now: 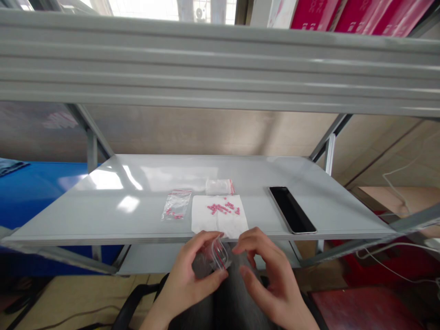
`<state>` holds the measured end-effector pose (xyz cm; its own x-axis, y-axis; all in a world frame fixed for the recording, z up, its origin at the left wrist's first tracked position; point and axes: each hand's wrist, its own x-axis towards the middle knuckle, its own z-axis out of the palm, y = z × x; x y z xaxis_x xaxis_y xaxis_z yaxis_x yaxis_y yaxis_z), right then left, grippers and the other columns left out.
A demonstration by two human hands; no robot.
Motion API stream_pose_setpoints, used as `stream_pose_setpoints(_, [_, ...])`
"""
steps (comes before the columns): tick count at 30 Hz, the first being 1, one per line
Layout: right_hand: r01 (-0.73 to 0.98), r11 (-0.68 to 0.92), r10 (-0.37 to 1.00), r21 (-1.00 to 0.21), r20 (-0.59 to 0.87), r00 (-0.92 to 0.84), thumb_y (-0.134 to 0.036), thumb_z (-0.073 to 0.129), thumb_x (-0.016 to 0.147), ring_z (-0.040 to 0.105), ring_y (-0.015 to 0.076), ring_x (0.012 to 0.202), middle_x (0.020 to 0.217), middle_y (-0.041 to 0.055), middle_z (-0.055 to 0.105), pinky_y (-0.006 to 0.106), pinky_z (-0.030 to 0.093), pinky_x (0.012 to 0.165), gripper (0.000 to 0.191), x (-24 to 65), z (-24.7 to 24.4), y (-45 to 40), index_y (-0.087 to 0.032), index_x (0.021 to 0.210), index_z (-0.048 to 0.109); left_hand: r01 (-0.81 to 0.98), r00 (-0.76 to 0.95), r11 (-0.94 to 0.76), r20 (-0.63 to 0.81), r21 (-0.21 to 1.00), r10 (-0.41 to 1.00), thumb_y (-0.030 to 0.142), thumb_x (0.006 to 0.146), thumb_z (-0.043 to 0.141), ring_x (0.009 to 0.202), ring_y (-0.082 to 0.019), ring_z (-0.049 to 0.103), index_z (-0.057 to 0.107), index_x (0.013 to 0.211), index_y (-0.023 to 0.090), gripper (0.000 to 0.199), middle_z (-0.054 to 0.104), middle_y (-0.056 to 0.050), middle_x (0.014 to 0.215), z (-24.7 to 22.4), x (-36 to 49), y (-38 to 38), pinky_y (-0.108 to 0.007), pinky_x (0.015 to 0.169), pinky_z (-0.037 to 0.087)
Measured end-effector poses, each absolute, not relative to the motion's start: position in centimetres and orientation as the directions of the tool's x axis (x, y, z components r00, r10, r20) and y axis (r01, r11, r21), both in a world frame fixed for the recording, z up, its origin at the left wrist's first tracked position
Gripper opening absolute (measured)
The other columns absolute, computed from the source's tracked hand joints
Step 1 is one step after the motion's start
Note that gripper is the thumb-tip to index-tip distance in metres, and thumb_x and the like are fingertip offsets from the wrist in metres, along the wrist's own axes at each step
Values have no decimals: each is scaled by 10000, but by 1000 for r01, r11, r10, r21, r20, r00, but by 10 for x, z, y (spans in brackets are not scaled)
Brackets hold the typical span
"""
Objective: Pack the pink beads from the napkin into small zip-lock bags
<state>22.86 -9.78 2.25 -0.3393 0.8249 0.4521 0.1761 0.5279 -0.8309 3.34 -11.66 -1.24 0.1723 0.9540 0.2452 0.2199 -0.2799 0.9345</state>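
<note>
Between its thumb and fingers my left hand [195, 270] pinches a small clear zip bag [219, 255], its mouth bowed apart. My right hand [266, 272] is just right of the bag, with thumb and fingers apart and nothing visible in them. Beyond the hands, a white paper sheet [202, 222] at the table's front edge bears several small pink pills [220, 209]. To its left lies another clear zip bag [177, 205] with a few pink pills inside. Behind the paper is a further zip bag [219, 187] with a red seal line.
A black-screened phone [291, 209] lies on the grey table [154, 174], to the right. A thick grey shelf beam [220, 68] crosses above the table, with pink-red books [357, 18] over it. A blue surface [30, 197] is at the left.
</note>
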Motion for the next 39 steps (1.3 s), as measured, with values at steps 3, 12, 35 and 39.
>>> stream_pose_setpoints(3, [138, 670, 680, -729, 528, -509, -32, 535, 904, 585, 189, 935, 1000, 43, 669, 313, 467, 830, 268, 232, 22, -95, -238, 1021, 661, 107, 248, -204, 173, 973, 953, 236, 783, 744, 1147, -255, 628, 559, 1285, 308, 540, 648, -44, 1255, -18, 30, -117, -353, 984, 491])
stream_pose_setpoints(12, [55, 619, 652, -784, 474, -591, -175, 582, 978, 584, 187, 884, 874, 42, 673, 314, 454, 793, 146, 231, 11, -84, -208, 878, 684, 181, 399, -154, 71, 971, 914, 92, 750, 659, 1038, -220, 639, 502, 1350, 304, 656, 658, -33, 1137, -14, 26, -116, -332, 892, 515])
stream_pose_setpoints(35, [198, 684, 635, -702, 439, -636, 25, 511, 875, 516, 230, 976, 1035, 40, 636, 413, 438, 872, 353, 225, 15, -93, -253, 974, 703, 418, 285, -423, 326, 804, 901, 289, 660, 869, 1110, -278, 639, 587, 1263, 322, 666, 680, -48, 1202, 13, 20, -111, -376, 937, 530])
stream_pose_setpoints(39, [195, 701, 638, -686, 481, -602, 5, 532, 902, 540, 213, 953, 1011, 45, 643, 381, 457, 857, 301, 221, 13, -92, -232, 992, 693, 338, 288, -394, 304, 855, 908, 280, 703, 828, 1030, -247, 663, 635, 1160, 279, 496, 700, -38, 1117, 9, 19, -106, -346, 907, 527])
